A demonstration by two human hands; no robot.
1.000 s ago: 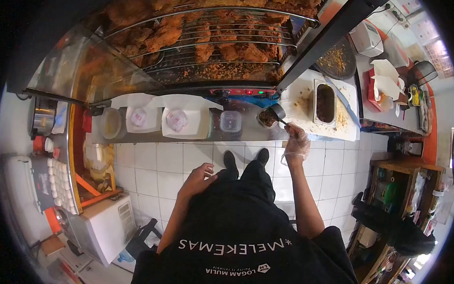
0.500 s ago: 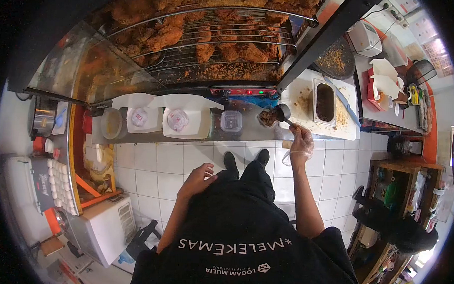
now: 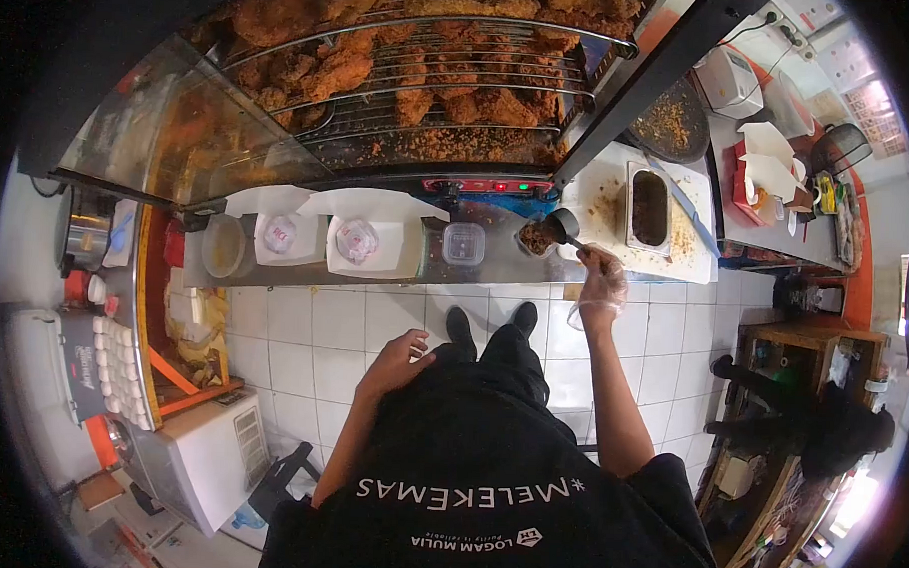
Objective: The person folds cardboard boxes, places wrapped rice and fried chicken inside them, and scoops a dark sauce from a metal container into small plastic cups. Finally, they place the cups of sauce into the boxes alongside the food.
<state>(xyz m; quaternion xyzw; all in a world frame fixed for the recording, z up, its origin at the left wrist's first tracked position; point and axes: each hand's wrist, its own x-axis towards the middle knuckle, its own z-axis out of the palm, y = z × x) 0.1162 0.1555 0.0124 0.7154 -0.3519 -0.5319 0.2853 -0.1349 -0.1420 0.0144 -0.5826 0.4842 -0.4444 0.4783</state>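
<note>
My right hand, in a clear plastic glove, grips the handle of a small dark ladle. The ladle's bowl is tipped over a small clear cup of brown, chunky food at the counter's edge. What is inside the bowl is hidden. Beside the ladle, a metal container of dark sauce stands on a white cutting board strewn with crumbs. My left hand hangs in front of my body, fingers loosely apart and holding nothing. A clear plastic tub is left of the cup.
Two white paper boxes with wrapped rounds stand on the counter's left. A lit display case of fried chicken rises behind. A blue-handled knife lies on the board. Another person is by the wooden shelf at right.
The ladle has shifted slightly left and tilts more over the cup. My left hand stays almost still. The other person at right has moved slightly.
</note>
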